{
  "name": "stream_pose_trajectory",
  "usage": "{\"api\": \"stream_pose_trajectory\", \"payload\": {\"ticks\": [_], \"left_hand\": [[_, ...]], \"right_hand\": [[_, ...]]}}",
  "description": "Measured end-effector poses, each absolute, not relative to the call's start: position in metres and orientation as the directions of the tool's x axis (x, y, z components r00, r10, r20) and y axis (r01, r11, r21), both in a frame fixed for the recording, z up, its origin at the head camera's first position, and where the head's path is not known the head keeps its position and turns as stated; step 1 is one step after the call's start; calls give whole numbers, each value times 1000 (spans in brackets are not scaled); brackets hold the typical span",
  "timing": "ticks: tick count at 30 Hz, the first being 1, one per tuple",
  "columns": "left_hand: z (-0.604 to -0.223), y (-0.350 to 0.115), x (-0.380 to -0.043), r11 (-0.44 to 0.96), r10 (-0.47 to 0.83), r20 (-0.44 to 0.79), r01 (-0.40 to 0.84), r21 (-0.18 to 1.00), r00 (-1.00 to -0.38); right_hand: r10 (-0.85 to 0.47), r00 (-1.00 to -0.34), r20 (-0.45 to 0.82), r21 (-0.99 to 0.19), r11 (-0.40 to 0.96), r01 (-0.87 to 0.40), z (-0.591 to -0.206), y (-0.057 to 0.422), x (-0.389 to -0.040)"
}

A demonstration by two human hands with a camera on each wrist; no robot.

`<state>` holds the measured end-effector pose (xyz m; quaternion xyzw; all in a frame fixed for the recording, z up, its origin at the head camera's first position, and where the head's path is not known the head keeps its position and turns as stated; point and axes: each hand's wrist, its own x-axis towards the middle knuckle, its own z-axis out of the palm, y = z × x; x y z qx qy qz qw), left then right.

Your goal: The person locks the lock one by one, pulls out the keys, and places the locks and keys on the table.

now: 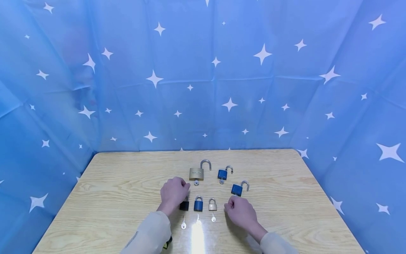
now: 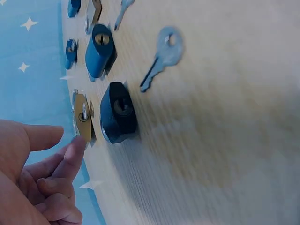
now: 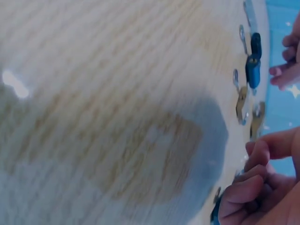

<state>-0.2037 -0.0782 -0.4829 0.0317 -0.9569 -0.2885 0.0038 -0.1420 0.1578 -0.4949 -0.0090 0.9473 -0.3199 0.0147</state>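
Observation:
My left hand (image 1: pixel 174 193) hovers over the black padlock (image 1: pixel 184 205), partly covering it. In the left wrist view its thumb and forefinger stand apart, with nothing between them. Beside that lock sit a blue padlock (image 1: pixel 198 205) and a small brass-coloured padlock (image 1: pixel 212 206), shackles closed. One loose key lies in front of each: a key (image 1: pixel 183 224), another key (image 1: pixel 198 220) and a third key (image 1: pixel 213 218). My right hand (image 1: pixel 241 212), fingers loosely curled and holding nothing visible, is just in front of a blue padlock (image 1: pixel 236 189) with its shackle raised.
Farther back lie a large brass padlock (image 1: pixel 196 174) and another blue padlock (image 1: pixel 222 174), shackles raised and keys inserted. A yellow and black thing (image 1: pixel 166 245) shows by the left sleeve. A blue starry curtain (image 1: pixel 203 116) borders the wooden table (image 1: pixel 127 176).

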Motion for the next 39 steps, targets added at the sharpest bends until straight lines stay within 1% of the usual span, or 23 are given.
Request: {"api": "stream_pose_trajectory", "payload": {"ticks": [5,11,18,24,30,39], "left_hand": [[-485,-69,-224,832,-123,-44,-127,540,-991],[-491,-60,-240,798,-175,-75,-186,573,-982],[-495,-46,-250,804,-168,-92,-191,563,-981],[-495,-39,-255,808,-210,-115,-239,538,-971],[-498,-40,-257,752,-240,-160,-287,593,-958],[-496,-42,-260,680,-230,-222,-319,660,-948]], "right_hand": [[-18,-999,-34,-623,782,7,-493,161,-147],[-6,-998,-61,-653,757,35,-491,161,-149],[2,-998,-65,-659,751,45,-490,164,-150],[22,-998,-64,-658,751,58,-489,167,-152],[36,-997,-69,-655,752,73,-490,168,-152],[21,-997,-69,-675,736,62,-489,167,-152]]}}
